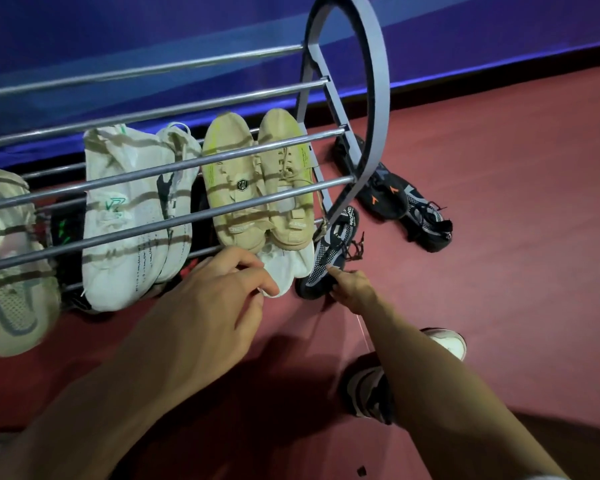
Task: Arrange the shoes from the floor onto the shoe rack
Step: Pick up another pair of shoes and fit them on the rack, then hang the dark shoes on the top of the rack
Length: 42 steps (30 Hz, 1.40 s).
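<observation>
The dark knit shoe (pixel 329 261) lies on the red floor (pixel 499 202), just beside the rack (pixel 368 109), its heel end toward the person and its toe by the foot of the rack's curved end frame. The right hand (pixel 350 284) pinches it at the heel end; the fingertips are tucked behind the shoe, so how deep the hold goes cannot be told. The left hand (pixel 222 289) hangs over the white shoe (pixel 284 268) on the lower bars with fingers loosely bent; it may touch that shoe, but it holds nothing that can be seen.

To do the lift well, the person should probably take a fuller hold of the heel, raise the shoe clear of the frame's foot so the trailing laces (pixel 355 247) do not catch, and set it across two bars, toe inward like the tan pair (pixel 257 178).

Its likely mate (pixel 426 216) and another dark shoe (pixel 381 192) lie beyond the frame, partly hidden by it. Dark shoes under the bars are too shadowed to make out. A pale shoe (pixel 7 265) at left is cut off by the edge.
</observation>
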Each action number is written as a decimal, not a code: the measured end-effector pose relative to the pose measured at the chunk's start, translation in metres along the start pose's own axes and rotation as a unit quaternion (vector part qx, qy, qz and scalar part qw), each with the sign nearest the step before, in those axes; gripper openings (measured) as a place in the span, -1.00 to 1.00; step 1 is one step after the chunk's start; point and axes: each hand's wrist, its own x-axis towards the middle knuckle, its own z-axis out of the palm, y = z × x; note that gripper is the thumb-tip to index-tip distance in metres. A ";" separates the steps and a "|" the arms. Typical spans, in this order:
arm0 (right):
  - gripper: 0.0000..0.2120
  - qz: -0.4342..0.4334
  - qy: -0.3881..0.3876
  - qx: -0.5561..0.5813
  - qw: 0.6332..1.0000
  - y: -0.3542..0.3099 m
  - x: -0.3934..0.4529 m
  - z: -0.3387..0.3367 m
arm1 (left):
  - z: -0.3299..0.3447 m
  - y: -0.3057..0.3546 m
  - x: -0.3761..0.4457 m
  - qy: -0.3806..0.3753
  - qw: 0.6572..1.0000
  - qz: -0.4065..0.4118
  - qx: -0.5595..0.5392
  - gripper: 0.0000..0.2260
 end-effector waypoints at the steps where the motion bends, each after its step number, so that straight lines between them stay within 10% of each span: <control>1: -0.66 0.002 0.004 -0.020 1.000 0.000 0.003 -0.002 | 0.001 0.000 0.002 -0.004 1.000 -0.002 -0.004 -0.83; 10: -0.34 0.045 0.037 0.080 0.995 -0.008 0.012 0.024 | 0.008 0.006 0.002 -0.027 1.000 0.003 0.010 -0.82; 14: -0.66 -0.001 0.031 0.075 0.997 -0.006 0.021 0.014 | 0.005 0.005 0.005 -0.023 1.000 0.005 0.015 -0.82; 23: -0.71 -0.170 0.057 0.126 0.976 -0.040 -0.021 -0.103 | 0.007 -0.001 0.005 -0.005 1.000 0.008 -0.007 -0.83; 29: -0.42 -0.182 0.225 -0.093 0.952 -0.097 0.016 -0.169 | 0.013 0.005 0.008 -0.001 1.000 0.013 -0.013 -0.82; 42: -0.63 -0.170 0.163 -0.118 0.965 -0.095 0.072 -0.209 | 0.051 0.017 0.037 -0.050 0.998 0.023 -0.019 -0.84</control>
